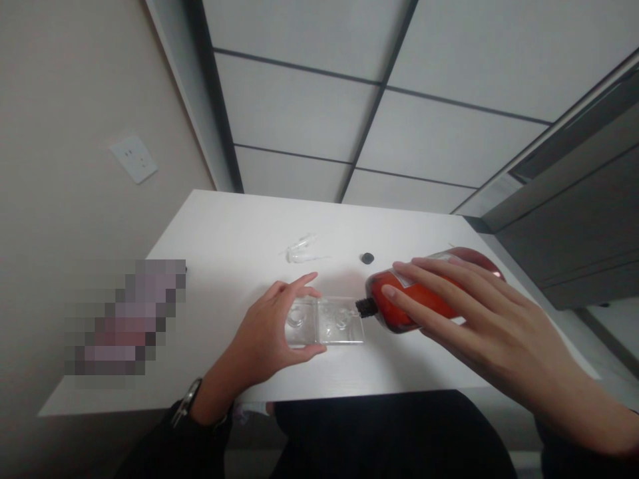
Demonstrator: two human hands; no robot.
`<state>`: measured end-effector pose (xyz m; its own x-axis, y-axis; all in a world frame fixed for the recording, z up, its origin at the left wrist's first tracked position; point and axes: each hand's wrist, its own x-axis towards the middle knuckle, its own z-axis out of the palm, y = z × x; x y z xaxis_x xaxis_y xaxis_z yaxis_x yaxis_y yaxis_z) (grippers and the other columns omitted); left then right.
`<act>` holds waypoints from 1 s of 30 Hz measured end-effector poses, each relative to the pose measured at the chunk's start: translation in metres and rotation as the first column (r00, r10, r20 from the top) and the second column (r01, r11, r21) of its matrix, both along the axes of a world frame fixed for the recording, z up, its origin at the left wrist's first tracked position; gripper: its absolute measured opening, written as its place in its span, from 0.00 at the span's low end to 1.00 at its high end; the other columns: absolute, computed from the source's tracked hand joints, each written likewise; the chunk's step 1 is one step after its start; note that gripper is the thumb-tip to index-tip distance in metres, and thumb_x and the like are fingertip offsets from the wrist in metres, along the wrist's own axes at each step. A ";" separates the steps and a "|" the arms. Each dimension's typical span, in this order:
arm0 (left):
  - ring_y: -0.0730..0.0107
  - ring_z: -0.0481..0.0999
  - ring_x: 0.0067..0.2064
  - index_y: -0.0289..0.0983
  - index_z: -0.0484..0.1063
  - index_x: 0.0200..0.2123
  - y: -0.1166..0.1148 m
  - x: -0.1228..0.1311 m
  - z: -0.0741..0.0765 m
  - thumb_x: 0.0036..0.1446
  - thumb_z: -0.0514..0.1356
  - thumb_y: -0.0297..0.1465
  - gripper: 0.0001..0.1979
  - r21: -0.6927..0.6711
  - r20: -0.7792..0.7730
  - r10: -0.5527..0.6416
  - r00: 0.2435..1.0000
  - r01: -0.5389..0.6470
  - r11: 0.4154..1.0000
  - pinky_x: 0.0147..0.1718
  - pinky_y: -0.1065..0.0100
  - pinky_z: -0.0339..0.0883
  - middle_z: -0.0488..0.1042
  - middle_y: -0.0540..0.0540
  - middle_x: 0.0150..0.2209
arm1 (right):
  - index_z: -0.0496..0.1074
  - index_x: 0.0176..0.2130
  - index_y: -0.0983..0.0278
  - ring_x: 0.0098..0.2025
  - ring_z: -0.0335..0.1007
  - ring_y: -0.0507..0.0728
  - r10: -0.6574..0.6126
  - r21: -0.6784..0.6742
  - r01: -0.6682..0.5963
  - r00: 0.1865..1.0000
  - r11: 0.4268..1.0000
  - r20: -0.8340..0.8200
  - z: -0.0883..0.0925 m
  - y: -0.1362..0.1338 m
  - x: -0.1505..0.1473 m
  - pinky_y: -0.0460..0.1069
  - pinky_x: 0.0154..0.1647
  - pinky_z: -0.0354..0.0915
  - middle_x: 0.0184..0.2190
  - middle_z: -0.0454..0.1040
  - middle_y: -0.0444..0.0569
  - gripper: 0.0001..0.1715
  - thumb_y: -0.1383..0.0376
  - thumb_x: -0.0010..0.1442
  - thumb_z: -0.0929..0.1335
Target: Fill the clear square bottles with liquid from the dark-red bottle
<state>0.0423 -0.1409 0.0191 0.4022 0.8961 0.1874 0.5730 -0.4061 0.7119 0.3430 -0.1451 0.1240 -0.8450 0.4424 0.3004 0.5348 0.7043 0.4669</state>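
My right hand (486,309) is wrapped over a large bottle (384,299) of red-orange colour, which lies tilted nearly on its side. Its black threaded neck (367,307) points left and hangs over the right end of a clear plastic container (349,332). Two sections with round shapes show in that container. Thumb and fingers of my left hand (264,332) grip its left part from the front and back edges. Whether liquid is flowing from the bottle, I cannot make out.
Behind the container, a black cap (367,258) lies on the white table (224,233). Some small clear plastic pieces (302,256), like droppers or tubes, lie left of it. A pixelated object (132,316) is at the table's left. Beyond stand white panels (299,110).
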 end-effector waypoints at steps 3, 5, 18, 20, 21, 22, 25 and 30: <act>0.52 0.74 0.59 0.43 0.55 0.71 0.001 0.000 0.001 0.50 0.75 0.29 0.50 0.003 -0.007 0.000 1.000 0.000 1.000 0.60 0.51 0.69 0.79 0.44 0.59 | 0.66 0.66 0.67 0.60 0.75 0.71 -0.008 0.001 0.008 1.000 1.000 0.005 0.001 0.000 0.001 0.65 0.56 0.75 0.61 0.76 0.63 0.30 0.82 0.69 0.65; 0.52 0.74 0.59 0.43 0.55 0.71 0.001 0.000 0.001 0.50 0.76 0.29 0.50 0.004 -0.009 0.002 1.000 -0.002 1.000 0.60 0.51 0.69 0.79 0.44 0.59 | 0.66 0.66 0.66 0.60 0.75 0.70 -0.010 -0.001 0.010 1.000 1.000 0.010 0.001 0.000 0.001 0.64 0.57 0.75 0.62 0.76 0.62 0.30 0.81 0.69 0.64; 0.52 0.75 0.59 0.43 0.56 0.71 0.000 0.000 0.003 0.50 0.76 0.30 0.49 -0.008 -0.002 0.005 1.000 -0.005 1.000 0.60 0.52 0.69 0.79 0.45 0.59 | 0.66 0.66 0.65 0.60 0.74 0.70 0.013 -0.003 -0.013 1.000 1.000 0.009 0.005 0.002 0.000 0.64 0.58 0.73 0.62 0.75 0.61 0.31 0.83 0.68 0.64; 0.52 0.75 0.59 0.43 0.56 0.70 0.000 0.000 0.003 0.50 0.76 0.30 0.48 -0.013 -0.006 0.005 1.000 -0.005 1.000 0.60 0.51 0.69 0.79 0.45 0.59 | 0.66 0.66 0.65 0.60 0.75 0.70 0.016 -0.006 -0.016 1.000 1.000 0.011 0.006 0.002 -0.001 0.64 0.58 0.73 0.62 0.76 0.61 0.31 0.82 0.68 0.63; 0.51 0.74 0.59 0.43 0.57 0.70 0.000 0.001 0.003 0.50 0.75 0.30 0.48 -0.014 -0.008 0.004 1.000 -0.004 1.000 0.60 0.51 0.69 0.79 0.44 0.59 | 0.66 0.66 0.65 0.60 0.75 0.69 0.017 -0.006 -0.017 1.000 1.000 0.011 0.006 0.002 -0.001 0.64 0.58 0.73 0.61 0.76 0.61 0.31 0.82 0.68 0.63; 0.51 0.74 0.60 0.43 0.57 0.70 0.000 0.001 0.003 0.50 0.76 0.30 0.48 -0.015 -0.009 0.004 1.000 -0.004 1.000 0.60 0.51 0.69 0.79 0.44 0.60 | 0.66 0.66 0.66 0.60 0.75 0.69 0.018 -0.004 -0.018 1.000 1.000 0.009 0.006 0.002 -0.002 0.64 0.58 0.73 0.61 0.76 0.61 0.31 0.83 0.68 0.63; 0.51 0.74 0.60 0.43 0.56 0.70 0.000 0.001 0.003 0.50 0.76 0.30 0.48 -0.019 -0.009 0.001 1.000 -0.001 1.000 0.61 0.50 0.68 0.78 0.45 0.60 | 0.66 0.66 0.66 0.60 0.74 0.70 0.020 -0.004 -0.020 1.000 1.000 0.007 0.006 0.002 -0.003 0.64 0.57 0.73 0.61 0.76 0.62 0.31 0.82 0.68 0.63; 0.52 0.74 0.60 0.44 0.57 0.70 -0.001 0.001 0.006 0.51 0.75 0.30 0.48 -0.028 0.004 0.009 1.000 -0.009 1.000 0.61 0.50 0.68 0.79 0.46 0.59 | 0.66 0.66 0.66 0.60 0.74 0.70 0.016 -0.017 -0.016 1.000 1.000 -0.003 0.006 0.001 -0.004 0.65 0.59 0.72 0.62 0.75 0.62 0.31 0.82 0.68 0.64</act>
<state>0.0428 -0.1416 0.0255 0.3931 0.9048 0.1636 0.5740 -0.3805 0.7251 0.3394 -0.1437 0.1300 -0.8508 0.4344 0.2956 0.5252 0.7206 0.4527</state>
